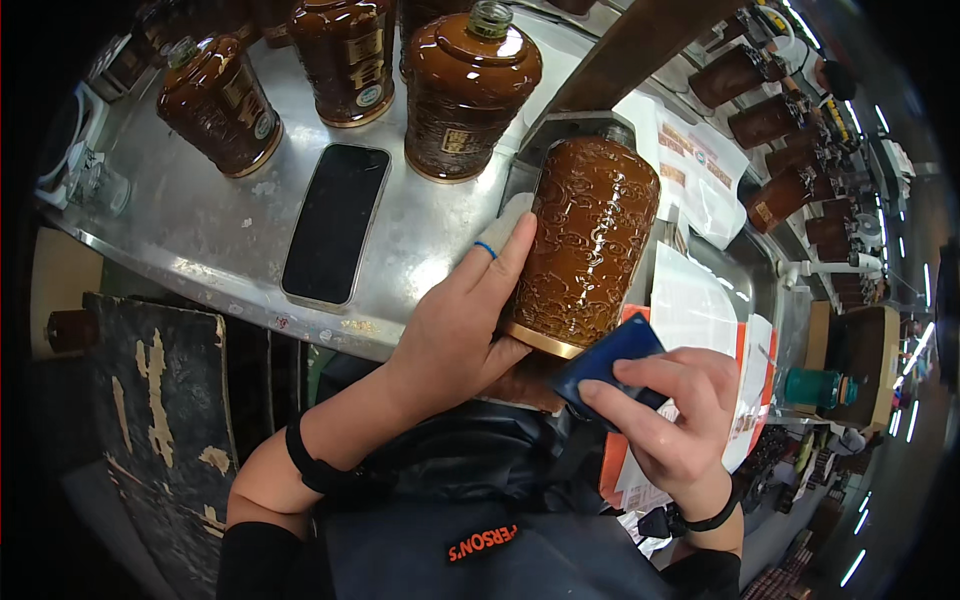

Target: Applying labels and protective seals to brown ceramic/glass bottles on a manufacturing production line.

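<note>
A brown glossy bottle (pixel 585 240) with an embossed pattern and a gold band at its base leans with its neck away from me, against a metal bracket (pixel 560 125). My left hand (pixel 445 325) grips its left side, with the thumb at the base. One left finger wears a white finger cover (pixel 514 212) and a blue band (pixel 487 249). In my right hand (pixel 685 415) is a flat blue scraper-like piece (pixel 622 352), pinched between thumb and fingers. Its edge lies at the bottle's lower right, by the gold band; whether it touches cannot be seen.
Several brown bottles (pixel 468 95) stand upright on the metal table (pixel 230 225). A black phone (pixel 337 222) lies left of my hand. Printed sheets (pixel 690 285) lie at the right. A brown post (pixel 640 45) rises behind the bracket. More bottles (pixel 775 120) line the far right.
</note>
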Motion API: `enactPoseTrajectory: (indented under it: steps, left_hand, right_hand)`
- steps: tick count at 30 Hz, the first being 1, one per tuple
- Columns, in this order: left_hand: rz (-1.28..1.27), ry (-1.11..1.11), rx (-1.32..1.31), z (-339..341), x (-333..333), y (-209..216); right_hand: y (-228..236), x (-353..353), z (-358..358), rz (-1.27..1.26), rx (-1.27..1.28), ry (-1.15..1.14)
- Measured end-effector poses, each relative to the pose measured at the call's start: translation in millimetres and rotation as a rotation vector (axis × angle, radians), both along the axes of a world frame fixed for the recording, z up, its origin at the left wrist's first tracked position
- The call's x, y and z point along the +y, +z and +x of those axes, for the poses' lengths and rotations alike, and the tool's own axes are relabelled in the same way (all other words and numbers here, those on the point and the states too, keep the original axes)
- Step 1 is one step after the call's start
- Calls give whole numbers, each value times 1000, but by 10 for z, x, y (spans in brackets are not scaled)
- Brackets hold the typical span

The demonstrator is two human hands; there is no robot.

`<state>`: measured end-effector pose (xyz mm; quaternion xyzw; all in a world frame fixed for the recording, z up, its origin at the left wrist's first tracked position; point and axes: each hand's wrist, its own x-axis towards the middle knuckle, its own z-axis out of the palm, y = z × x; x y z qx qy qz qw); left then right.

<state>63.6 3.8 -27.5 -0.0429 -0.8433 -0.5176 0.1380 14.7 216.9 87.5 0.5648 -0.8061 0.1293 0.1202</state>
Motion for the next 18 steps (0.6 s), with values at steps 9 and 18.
enactPoseTrajectory:
  steps: [9,18]
  left_hand:
    - [8,0,94,-20,-7,-46]
    - [-20,-75,137,-53,-60,-153]
  right_hand:
    - [-65,200,38,67,-49,-120]
    - [-366,321,38,55,-192,-128]
